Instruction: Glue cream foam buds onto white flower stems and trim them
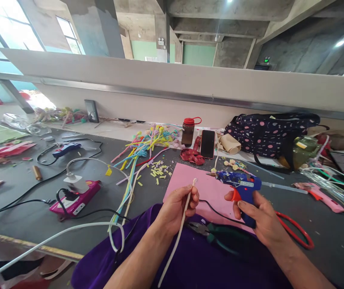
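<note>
My left hand point(178, 206) is closed round a long white pipe cleaner point(176, 237), whose tip sticks up above my fingers over a pink sheet point(211, 186). My right hand point(259, 218) grips the handle of a blue glue gun point(239, 185) with an orange trigger, its nozzle pointing left toward the pipe cleaner's tip, a short gap between them. A black cord runs from the gun across the pink sheet. Green-handled pliers point(217, 235) lie on purple cloth point(196, 257) between my arms.
A dark table point(24, 180) holds a pile of coloured pipe cleaners point(148, 146), a pink power strip point(75, 198) with a white charger, cables, a red-capped bottle point(188, 130), a phone point(207, 143), a spotted bag point(268, 134), red-handled scissors point(295, 230) and a pink glue gun point(319, 194).
</note>
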The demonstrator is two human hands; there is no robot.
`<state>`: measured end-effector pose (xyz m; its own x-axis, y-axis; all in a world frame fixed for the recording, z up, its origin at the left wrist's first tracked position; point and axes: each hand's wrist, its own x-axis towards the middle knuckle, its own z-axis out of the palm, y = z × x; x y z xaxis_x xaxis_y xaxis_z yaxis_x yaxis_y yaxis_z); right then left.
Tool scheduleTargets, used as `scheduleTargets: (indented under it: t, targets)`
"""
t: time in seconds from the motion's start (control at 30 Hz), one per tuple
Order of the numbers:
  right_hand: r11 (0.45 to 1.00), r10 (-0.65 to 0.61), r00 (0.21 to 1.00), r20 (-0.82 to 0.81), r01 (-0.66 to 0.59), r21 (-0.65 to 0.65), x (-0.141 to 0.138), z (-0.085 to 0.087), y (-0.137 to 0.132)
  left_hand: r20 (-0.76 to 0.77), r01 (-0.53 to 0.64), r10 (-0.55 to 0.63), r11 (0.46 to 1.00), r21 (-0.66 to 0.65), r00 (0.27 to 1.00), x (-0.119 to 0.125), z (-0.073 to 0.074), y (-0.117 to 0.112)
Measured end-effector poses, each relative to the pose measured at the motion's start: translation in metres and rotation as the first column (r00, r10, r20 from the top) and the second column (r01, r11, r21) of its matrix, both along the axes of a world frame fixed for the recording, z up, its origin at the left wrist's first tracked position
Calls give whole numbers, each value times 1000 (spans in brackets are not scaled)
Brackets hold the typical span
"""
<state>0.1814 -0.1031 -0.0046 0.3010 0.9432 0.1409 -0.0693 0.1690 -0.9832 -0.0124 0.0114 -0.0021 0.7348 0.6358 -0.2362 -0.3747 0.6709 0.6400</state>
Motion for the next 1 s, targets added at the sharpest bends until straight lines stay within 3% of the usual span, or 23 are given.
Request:
scheduleTargets:
  t: [0.27, 0.47, 0.6, 1.0]
  targets:
    - [1000, 7, 995, 98, -9, 26, 2, -3, 1, -128, -143, 163, 977, 156, 978, -1, -2, -2]
    - [999, -39, 972, 233, 31, 37, 0, 0, -7, -184, -69, 105, 979, 193, 977, -3, 0, -3]
    - [999, -41, 939, 342, 45, -2, -8, 8, -15, -196, -77, 134, 959, 273, 971, -2, 2, -3]
    - [999, -18, 920, 391, 29, -23, -12, 8, -16, -191, -39, 96, 959, 279, 977, -1, 1, -4]
